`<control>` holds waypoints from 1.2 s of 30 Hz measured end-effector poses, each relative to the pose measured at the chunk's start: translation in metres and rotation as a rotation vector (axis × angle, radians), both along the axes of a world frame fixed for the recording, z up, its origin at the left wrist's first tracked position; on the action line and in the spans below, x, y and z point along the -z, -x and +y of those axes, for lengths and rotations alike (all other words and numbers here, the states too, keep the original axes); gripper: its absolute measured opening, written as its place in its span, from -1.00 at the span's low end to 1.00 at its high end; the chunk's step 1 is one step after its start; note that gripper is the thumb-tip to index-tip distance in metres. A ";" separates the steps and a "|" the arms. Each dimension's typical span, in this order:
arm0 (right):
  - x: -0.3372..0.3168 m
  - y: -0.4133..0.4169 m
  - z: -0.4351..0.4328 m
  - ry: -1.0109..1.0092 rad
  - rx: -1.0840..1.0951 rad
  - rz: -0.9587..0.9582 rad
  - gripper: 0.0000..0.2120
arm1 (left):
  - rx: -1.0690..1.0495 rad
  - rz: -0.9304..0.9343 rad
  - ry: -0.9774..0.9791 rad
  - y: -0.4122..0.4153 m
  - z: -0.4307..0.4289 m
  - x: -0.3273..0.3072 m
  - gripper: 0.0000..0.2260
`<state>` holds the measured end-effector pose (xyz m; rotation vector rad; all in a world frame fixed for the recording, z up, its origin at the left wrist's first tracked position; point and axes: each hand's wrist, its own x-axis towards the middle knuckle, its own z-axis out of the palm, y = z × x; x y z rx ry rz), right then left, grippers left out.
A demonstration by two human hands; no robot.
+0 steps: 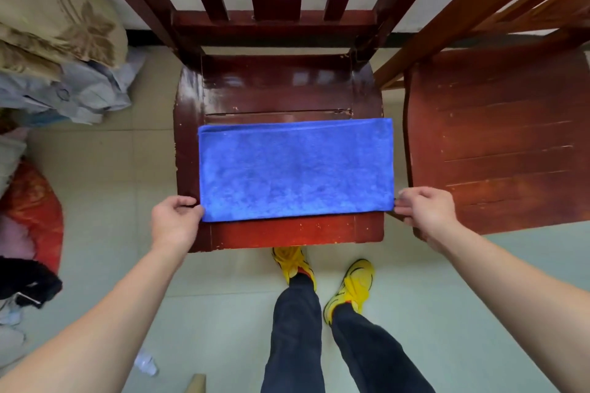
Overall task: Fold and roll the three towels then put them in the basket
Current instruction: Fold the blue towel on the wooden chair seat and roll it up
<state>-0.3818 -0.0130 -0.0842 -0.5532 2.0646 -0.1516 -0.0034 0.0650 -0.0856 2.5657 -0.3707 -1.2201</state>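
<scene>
Both bare arms reach forward and down, left hand [175, 220] and right hand [424, 208] spread apart, curled fingers apparently pinching the towel [295, 169] by its near corners.

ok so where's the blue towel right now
In the head view the blue towel lies flat on the seat of the middle wooden chair, its near corners pinched by the left hand and the right hand.

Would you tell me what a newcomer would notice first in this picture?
The bright blue towel lies flat on the dark red chair in the middle. The left hand and right hand pinch its near corners. Below the seat, yellow shoes stand out.
</scene>
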 end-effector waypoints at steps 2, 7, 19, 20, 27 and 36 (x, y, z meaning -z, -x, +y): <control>0.003 -0.004 -0.007 0.153 -0.174 0.193 -0.91 | 0.287 -0.222 0.143 0.013 -0.002 -0.007 -0.84; 0.015 -0.031 -0.032 0.120 -0.336 0.100 -0.62 | 1.200 -0.308 0.387 0.080 -0.044 -0.008 -0.45; 0.005 -0.015 -0.030 0.173 -0.179 -0.236 -0.76 | 1.686 -0.428 0.076 0.119 -0.086 0.030 0.34; -0.004 -0.017 -0.030 0.209 -0.180 -0.262 -0.73 | 1.675 -0.403 0.076 0.118 -0.086 0.026 0.33; -0.072 -0.077 -0.031 0.317 -0.393 -0.389 -0.68 | 1.109 -0.382 0.297 0.045 -0.061 -0.022 -0.38; -0.045 -0.232 -0.006 0.263 -0.740 -0.236 -0.70 | 0.461 -0.292 0.146 -0.072 0.006 -0.042 -0.82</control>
